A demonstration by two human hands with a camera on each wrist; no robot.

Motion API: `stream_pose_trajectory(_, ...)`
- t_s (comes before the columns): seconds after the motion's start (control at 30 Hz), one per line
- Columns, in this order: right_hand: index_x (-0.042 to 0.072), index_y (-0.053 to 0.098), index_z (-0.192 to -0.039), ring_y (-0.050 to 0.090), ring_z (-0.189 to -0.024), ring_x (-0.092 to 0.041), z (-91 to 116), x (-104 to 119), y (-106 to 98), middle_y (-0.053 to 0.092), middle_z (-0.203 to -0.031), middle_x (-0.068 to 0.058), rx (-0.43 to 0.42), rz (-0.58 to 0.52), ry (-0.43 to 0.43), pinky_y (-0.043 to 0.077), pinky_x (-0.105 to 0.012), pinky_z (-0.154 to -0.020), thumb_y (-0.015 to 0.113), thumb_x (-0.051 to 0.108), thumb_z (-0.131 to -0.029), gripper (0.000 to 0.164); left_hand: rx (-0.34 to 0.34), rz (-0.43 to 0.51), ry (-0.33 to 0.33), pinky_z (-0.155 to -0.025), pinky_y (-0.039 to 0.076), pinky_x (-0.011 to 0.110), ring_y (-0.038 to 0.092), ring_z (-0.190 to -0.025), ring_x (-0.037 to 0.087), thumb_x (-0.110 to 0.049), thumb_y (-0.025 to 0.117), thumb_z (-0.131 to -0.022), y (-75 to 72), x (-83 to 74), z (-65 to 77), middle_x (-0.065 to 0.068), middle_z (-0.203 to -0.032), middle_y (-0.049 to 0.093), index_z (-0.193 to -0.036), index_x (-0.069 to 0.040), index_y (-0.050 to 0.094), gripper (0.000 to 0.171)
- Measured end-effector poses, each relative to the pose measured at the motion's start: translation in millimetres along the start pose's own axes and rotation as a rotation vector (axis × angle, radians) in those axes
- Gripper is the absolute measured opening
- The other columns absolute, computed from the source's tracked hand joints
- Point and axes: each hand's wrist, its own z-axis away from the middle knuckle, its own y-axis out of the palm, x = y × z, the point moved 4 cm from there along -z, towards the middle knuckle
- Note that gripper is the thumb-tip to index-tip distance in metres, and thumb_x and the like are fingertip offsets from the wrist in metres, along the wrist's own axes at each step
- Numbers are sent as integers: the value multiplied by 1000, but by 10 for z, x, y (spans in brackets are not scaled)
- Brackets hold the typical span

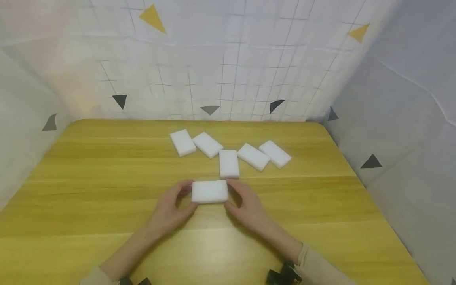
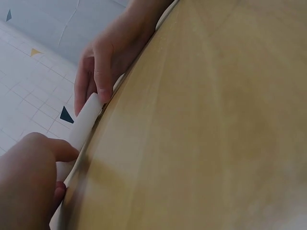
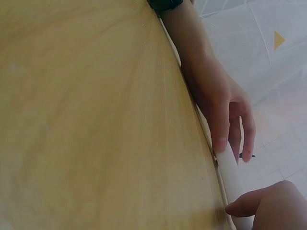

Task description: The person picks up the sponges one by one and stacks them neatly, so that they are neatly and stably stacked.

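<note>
A white rectangular block (image 1: pixel 209 192) lies lengthwise across the near middle of the table in the head view. My left hand (image 1: pixel 166 211) holds its left end, thumb at the near edge and fingers at the far edge. At the right end, my right hand (image 1: pixel 250 209) grips the same way. The left wrist view shows the block's side (image 2: pixel 86 122) low along the tabletop, between the two hands. From the right wrist, the block (image 3: pixel 229 175) appears edge-on, its near end partly hidden by the right hand (image 3: pixel 280 206).
Beyond the hands, several similar white blocks lie flat in a loose V. One upright-set block (image 1: pixel 229 164) is at its point, just past the held one; others (image 1: pixel 183 142) (image 1: pixel 275 154) spread left and right. White patterned cloth (image 1: pixel 199 59) encloses the wooden table (image 1: pixel 107 178).
</note>
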Motion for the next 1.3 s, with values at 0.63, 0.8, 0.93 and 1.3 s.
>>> stream_pose_trajectory(0.63,6,58,-137,53,-127,-30,-16,44,-30,60,-133,-11,-26,42,0,44,-48,-111,73,9,-83,56,40,-90,37,-108,47,48,58,-126,29,-21,80,-86,38,7,-15,12,-136,61,-138,-5,54,61)
stream_pose_trajectory(0.8,3,53,-141,51,-130,-33,6,46,-9,56,-139,-14,-40,60,-25,43,-50,-112,73,6,-80,64,49,-103,60,-108,47,48,57,-127,28,-22,80,-86,47,1,2,9,-136,62,-138,-6,54,60)
stream_pose_trajectory(0.93,3,51,-143,50,-130,-33,15,33,6,56,-140,-14,-42,75,-34,42,-50,-112,72,6,-79,67,55,-107,67,-109,46,47,56,-128,28,-23,80,-87,50,-1,11,8,-137,61,-138,-7,54,60)
stream_pose_trajectory(1.3,3,56,-139,50,-130,-29,6,13,18,56,-138,-10,-30,75,-40,42,-48,-113,73,12,-79,62,62,-103,99,-110,45,47,56,-129,28,-22,80,-86,47,-18,-4,8,-139,61,-139,-7,53,61)
